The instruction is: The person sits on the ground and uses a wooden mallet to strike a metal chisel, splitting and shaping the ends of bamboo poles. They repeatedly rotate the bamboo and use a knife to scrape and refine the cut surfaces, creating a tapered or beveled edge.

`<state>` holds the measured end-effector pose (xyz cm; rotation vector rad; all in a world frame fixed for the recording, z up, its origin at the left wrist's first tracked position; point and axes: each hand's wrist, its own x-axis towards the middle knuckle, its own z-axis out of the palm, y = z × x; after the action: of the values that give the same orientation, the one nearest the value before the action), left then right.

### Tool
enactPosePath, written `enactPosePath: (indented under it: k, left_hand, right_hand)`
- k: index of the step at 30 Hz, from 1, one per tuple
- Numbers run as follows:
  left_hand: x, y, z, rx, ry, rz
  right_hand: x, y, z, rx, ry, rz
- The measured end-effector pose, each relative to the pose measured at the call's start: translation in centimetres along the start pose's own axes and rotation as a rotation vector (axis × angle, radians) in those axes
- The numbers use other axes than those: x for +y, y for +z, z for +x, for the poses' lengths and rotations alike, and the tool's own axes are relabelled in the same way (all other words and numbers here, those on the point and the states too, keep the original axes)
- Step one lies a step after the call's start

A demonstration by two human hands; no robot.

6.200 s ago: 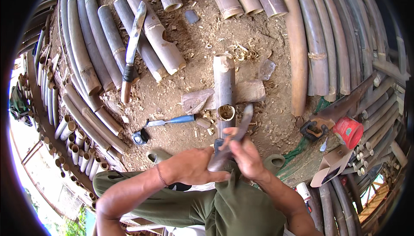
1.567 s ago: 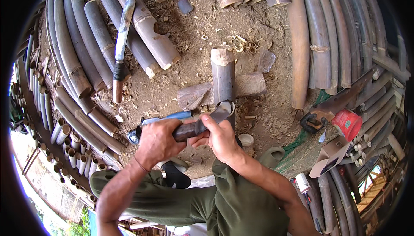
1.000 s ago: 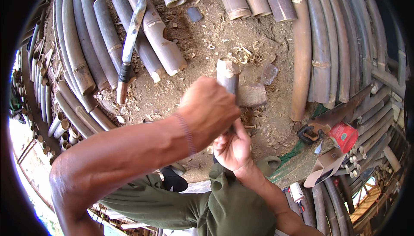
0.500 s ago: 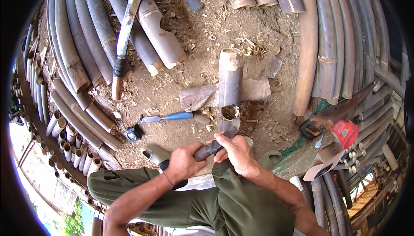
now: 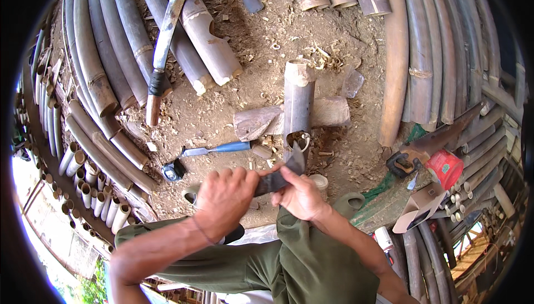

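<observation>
My left hand point(image 5: 227, 197) is closed around the dark handle of a knife with a short curved blade point(image 5: 296, 162). Where handle meets blade, my right hand point(image 5: 302, 194) also grips the knife, its thumb pressed along it. The blade tip reaches the notch cut in the near end of a grey bamboo tube point(image 5: 299, 101); whether it touches the rim I cannot tell. That tube lies pointing away from me across a wooden block point(image 5: 332, 112). My knee in green trousers is right below the right hand.
A blue-handled chisel point(image 5: 231, 146) and a tape measure point(image 5: 172, 170) lie at left, a machete point(image 5: 167, 31) on bamboo beyond. At right are a handsaw point(image 5: 434, 140), a red container point(image 5: 445, 169) and stacked bamboo poles point(image 5: 423, 54). Wood shavings point(image 5: 320, 56) litter the dirt floor.
My left hand has risen and moved left, its back now turned up. The knife's blade has tilted, showing a darker face near the notch. The bamboo tube stays in place.
</observation>
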<state>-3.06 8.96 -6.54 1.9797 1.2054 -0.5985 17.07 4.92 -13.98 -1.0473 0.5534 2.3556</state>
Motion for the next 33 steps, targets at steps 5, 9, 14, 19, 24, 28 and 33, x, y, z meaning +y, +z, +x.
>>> enactPosePath:
  k: [5,9,14,19,24,28,33]
  left_hand:
    - [-4.2,-4.2,3.1,-0.242,0.127,-0.1]
    - [-4.1,0.5,2.4,-0.212,0.123,-0.261]
    - [0.9,7.5,-0.3,0.137,0.049,-0.514]
    - [-1.2,1.3,0.8,0.117,0.063,-0.14]
    - [-3.5,-1.2,2.4,-0.235,0.069,-0.281]
    - [-1.8,4.3,1.7,-0.249,-0.062,-0.62]
    - [4.6,8.2,1.3,-0.074,-0.277,-0.947]
  right_hand:
    - [-0.4,0.6,0.1,-0.085,0.056,0.031]
    - [-1.3,0.7,-0.6,0.116,0.061,-0.218]
    - [-2.0,0.3,-2.8,0.241,0.051,-0.708]
    - [-1.5,0.5,-1.7,0.04,-0.012,-0.22]
    - [-1.4,0.9,-0.7,0.094,0.041,-0.175]
    - [-1.7,1.0,-1.0,0.293,0.011,-0.495]
    - [-1.6,0.4,-0.8,0.54,-0.077,-0.978]
